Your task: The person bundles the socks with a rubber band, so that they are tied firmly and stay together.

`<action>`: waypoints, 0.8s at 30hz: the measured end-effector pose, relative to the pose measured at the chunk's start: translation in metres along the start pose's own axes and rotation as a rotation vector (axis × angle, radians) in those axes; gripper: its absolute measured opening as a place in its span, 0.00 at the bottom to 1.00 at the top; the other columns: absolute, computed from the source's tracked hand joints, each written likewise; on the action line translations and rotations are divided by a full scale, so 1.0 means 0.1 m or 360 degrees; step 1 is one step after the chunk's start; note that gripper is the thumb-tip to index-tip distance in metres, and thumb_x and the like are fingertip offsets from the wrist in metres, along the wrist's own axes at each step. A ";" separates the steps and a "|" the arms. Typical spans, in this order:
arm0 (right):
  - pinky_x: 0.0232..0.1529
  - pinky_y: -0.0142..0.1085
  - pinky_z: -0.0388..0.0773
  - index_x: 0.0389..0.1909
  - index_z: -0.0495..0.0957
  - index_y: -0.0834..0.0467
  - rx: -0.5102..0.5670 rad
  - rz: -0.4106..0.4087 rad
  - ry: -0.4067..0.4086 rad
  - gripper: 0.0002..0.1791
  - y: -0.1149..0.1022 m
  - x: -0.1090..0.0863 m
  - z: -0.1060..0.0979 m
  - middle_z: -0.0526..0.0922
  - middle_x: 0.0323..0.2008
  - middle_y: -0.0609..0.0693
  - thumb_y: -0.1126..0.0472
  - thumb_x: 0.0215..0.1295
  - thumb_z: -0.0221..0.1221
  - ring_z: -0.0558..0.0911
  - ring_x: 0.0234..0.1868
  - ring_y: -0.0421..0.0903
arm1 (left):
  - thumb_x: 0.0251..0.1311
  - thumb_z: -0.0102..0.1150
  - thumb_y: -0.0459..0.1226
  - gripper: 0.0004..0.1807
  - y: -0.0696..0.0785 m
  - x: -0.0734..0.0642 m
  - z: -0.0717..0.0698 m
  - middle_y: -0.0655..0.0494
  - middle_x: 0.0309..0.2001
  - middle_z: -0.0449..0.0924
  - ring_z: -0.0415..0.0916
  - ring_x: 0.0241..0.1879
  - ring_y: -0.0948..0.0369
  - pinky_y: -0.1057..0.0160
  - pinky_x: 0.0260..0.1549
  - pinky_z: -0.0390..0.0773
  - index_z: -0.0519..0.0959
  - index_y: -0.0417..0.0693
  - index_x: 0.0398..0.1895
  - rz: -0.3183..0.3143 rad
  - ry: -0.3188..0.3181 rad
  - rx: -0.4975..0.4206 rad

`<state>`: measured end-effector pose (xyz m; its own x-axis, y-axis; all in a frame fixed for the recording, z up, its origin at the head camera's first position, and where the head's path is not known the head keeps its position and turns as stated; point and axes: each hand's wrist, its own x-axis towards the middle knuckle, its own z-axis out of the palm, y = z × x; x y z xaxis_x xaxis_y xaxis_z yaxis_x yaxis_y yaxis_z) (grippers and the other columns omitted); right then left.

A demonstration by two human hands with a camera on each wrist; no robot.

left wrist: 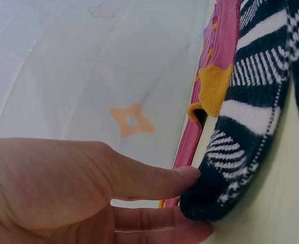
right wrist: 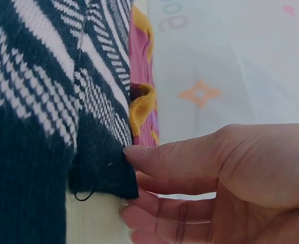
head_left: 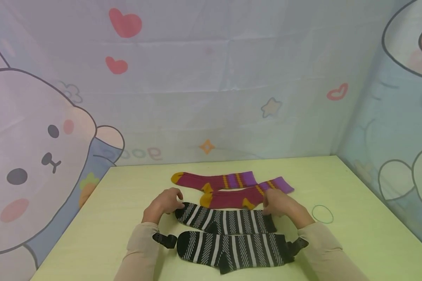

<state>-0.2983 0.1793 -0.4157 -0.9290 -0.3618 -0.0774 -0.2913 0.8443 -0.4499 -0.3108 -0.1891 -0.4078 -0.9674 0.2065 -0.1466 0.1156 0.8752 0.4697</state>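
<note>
Two black socks with white stripes lie flat, one in front of the other. My left hand (head_left: 167,201) pinches the toe of the farther striped sock (head_left: 232,221); in the left wrist view the thumb is above the toe and the fingers are below. At that sock's cuff, my right hand (head_left: 280,202) pinches the far corner between thumb and fingers, as the right wrist view shows. The nearer striped sock (head_left: 244,249) lies just in front, toe to the left, touched by neither hand.
Behind the striped pair lie two maroon socks (head_left: 228,199) with mustard toes and heels and purple cuffs, overlapping slightly. A thin green loop (head_left: 322,214) rests right of my right hand on the pale yellow table (head_left: 102,230). A printed cloth (head_left: 211,86) hangs behind.
</note>
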 end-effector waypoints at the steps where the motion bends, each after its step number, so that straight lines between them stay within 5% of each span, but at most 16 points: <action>1: 0.20 0.34 0.72 0.20 0.79 0.60 0.0000 -0.0004 -0.0005 0.10 0.01 0.00 0.01 0.76 0.19 0.47 0.67 0.54 0.71 0.73 0.18 0.41 | 0.63 0.65 0.32 0.14 0.00 0.00 0.00 0.43 0.43 0.79 0.75 0.25 0.56 0.59 0.27 0.79 0.78 0.36 0.49 0.0003 -0.0001 -0.0001; 12: 0.18 0.32 0.62 0.14 0.74 0.57 0.0059 0.0010 -0.0010 0.15 0.02 -0.02 0.01 0.67 0.14 0.43 0.70 0.53 0.67 0.65 0.16 0.39 | 0.62 0.65 0.30 0.11 0.04 0.01 0.02 0.47 0.37 0.79 0.73 0.25 0.57 0.62 0.26 0.76 0.80 0.36 0.46 -0.0014 0.0004 0.0018; 19: 0.19 0.31 0.53 0.09 0.61 0.52 0.0039 -0.0103 -0.0070 0.25 0.04 -0.02 -0.07 0.56 0.11 0.41 0.70 0.59 0.63 0.55 0.15 0.38 | 0.62 0.64 0.28 0.08 0.06 -0.02 0.01 0.47 0.36 0.79 0.74 0.24 0.57 0.61 0.27 0.76 0.80 0.36 0.44 -0.0006 0.0047 -0.0031; 24: 0.20 0.32 0.61 0.11 0.65 0.54 0.0091 -0.0078 -0.0108 0.23 0.02 -0.06 -0.14 0.64 0.12 0.43 0.69 0.64 0.61 0.68 0.15 0.39 | 0.62 0.62 0.26 0.07 0.08 -0.04 -0.01 0.47 0.35 0.78 0.74 0.24 0.56 0.61 0.26 0.77 0.77 0.36 0.42 0.0018 0.0051 -0.0098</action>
<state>-0.2969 0.1884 -0.4039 -0.8958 -0.4298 -0.1130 -0.3209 0.8015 -0.5046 -0.3058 -0.1832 -0.4021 -0.9730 0.2011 -0.1134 0.1134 0.8443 0.5238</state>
